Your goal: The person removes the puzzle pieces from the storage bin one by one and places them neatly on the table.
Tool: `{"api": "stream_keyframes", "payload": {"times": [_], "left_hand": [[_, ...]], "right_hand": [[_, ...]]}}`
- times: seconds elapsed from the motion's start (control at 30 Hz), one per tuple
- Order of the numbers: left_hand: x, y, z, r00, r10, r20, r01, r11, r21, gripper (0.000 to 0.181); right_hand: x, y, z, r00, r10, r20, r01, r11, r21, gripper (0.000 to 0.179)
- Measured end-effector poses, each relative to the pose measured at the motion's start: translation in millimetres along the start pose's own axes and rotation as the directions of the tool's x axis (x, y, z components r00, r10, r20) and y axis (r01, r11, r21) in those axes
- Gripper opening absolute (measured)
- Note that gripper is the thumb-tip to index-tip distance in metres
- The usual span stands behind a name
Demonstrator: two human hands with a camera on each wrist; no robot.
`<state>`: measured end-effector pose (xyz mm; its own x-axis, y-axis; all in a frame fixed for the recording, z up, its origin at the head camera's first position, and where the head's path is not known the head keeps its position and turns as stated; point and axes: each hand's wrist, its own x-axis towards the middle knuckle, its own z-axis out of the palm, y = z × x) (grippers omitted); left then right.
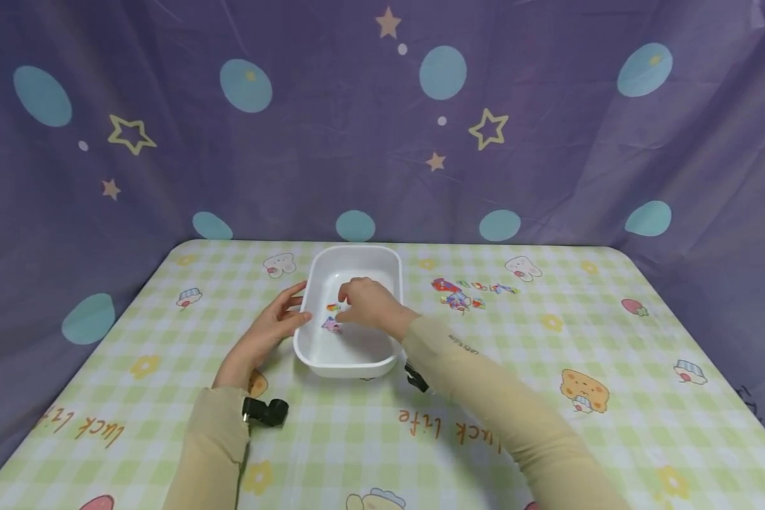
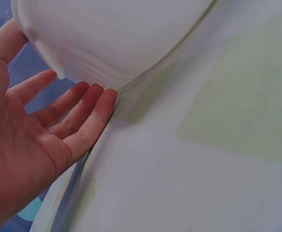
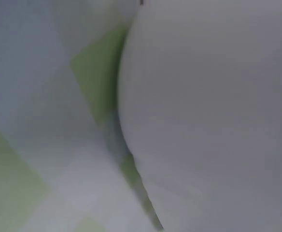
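Note:
A white rectangular plastic container (image 1: 350,370) with rounded corners sits on the table. My left hand (image 1: 273,326) touches its left side; the thumb reaches the rim and the other fingers rest against the outer wall, slightly bent in the left wrist view. Over the container's inside is my right hand (image 1: 372,304), fingers pointing down and left, with a gap between index finger and thumb. Two small flat cut-outs lie on the bottom near its fingertips: a purple-pink one (image 1: 331,325) and an orange-and-green one (image 1: 333,307). The remaining right fingers are hidden.
Several small colourful flat cut-outs (image 1: 455,301) lie in a loose group on the table to the container's right. A checked green-and-white cloth (image 1: 516,368) with printed cartoons covers the table. Behind it hangs a purple curtain (image 1: 357,163).

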<state>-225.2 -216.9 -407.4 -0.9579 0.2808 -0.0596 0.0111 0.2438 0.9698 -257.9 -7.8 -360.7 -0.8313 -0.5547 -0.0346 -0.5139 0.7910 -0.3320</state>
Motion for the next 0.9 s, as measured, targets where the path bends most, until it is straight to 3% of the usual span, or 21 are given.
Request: {"api": "stream_keyframes", "payload": {"times": [0.13,0.43,0.9], "left_hand": [[-0.4,0.3,0.4,1.0,-0.002,-0.003,0.002,1.0,0.003,0.065],[-0.2,0.7,1.3,1.0,0.001,-0.002,-0.001,1.0,0.004,0.066],[-0.5,2.0,0.5,1.0,-0.004,0.0,0.004,1.0,0.015,0.064]], "right_hand": [[3.5,-1.2,11.3,0.999,0.034,0.024,-0.034,0.999,-0.007,0.04],[3.1,-3.1,24.4,1.0,0.015,0.009,-0.014,0.997,-0.082,0.048],[7.4,-3.4,26.8,0.999,0.004,0.037,-0.002,0.998,-0.065,0.017]]}}
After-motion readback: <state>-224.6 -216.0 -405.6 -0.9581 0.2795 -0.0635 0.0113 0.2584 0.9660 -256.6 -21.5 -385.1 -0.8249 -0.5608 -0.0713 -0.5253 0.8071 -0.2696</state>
